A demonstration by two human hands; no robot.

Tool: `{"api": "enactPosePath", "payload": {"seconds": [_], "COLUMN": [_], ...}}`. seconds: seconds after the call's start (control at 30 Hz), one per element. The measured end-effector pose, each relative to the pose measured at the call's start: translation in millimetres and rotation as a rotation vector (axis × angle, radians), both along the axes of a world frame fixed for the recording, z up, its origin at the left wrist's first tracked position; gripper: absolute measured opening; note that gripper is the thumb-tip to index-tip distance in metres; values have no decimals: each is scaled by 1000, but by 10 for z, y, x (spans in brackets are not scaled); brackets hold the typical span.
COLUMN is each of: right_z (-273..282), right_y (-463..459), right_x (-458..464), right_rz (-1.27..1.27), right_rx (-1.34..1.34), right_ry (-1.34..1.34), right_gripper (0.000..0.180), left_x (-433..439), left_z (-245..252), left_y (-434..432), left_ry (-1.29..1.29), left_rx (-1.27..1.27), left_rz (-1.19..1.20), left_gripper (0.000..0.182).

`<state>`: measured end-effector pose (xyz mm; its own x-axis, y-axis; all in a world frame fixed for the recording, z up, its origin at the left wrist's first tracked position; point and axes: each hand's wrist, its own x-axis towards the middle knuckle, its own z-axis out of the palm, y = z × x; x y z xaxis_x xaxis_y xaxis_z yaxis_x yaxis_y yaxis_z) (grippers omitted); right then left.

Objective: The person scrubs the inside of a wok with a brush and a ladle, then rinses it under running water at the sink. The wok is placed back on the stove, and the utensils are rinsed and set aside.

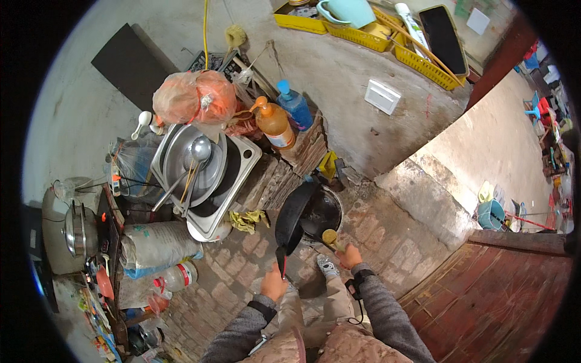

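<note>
A black frying pan (295,218) is tipped up on its side at the left of a round bucket (341,211). My left hand (273,283) grips the pan's handle, which shows a red part. Dark contents (324,208) fill what I see of the bucket; whether they are liquid is hard to tell. In my right hand (349,257) is a short brush (330,236) with a round tan head, held at the bucket's near edge. A thin dark strip runs from the bucket towards that hand, and I cannot tell what it belongs to.
A metal sink (245,156) at the left holds a steel basin (170,156) with a ladle (201,149). Two pump bottles, one orange (274,125) and one blue (295,106), stand on bricks behind. A yellow-green cloth (247,221) hangs near the sink. A red wooden door (490,290) is at right.
</note>
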<state>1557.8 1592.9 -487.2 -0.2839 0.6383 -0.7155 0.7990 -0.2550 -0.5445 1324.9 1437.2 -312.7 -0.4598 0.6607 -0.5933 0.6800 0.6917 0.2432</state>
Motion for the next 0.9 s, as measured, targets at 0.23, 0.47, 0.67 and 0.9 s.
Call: {"api": "enactPosePath", "payload": {"seconds": [0.23,0.47,0.67,0.9], "right_z": [175,608,669,861], "right_y": [50,174,273,337], "right_x": [101,234,315,367], "right_rz": [-21,-74,33,-355], "right_rx": [-160,-172,-66,-750], "right_ry": [-25,48,88,374], "right_gripper": [57,51,49,27], "left_x": [82,151,199,335], "left_z": [583,1058,1370,1752], "left_y": [-224,-584,-915,-1089], "left_ry": [14,107,103,86], "left_rx": [102,176,243,407], "left_rz": [-111,-113,-85,1], "left_gripper": [66,64,66,62]}}
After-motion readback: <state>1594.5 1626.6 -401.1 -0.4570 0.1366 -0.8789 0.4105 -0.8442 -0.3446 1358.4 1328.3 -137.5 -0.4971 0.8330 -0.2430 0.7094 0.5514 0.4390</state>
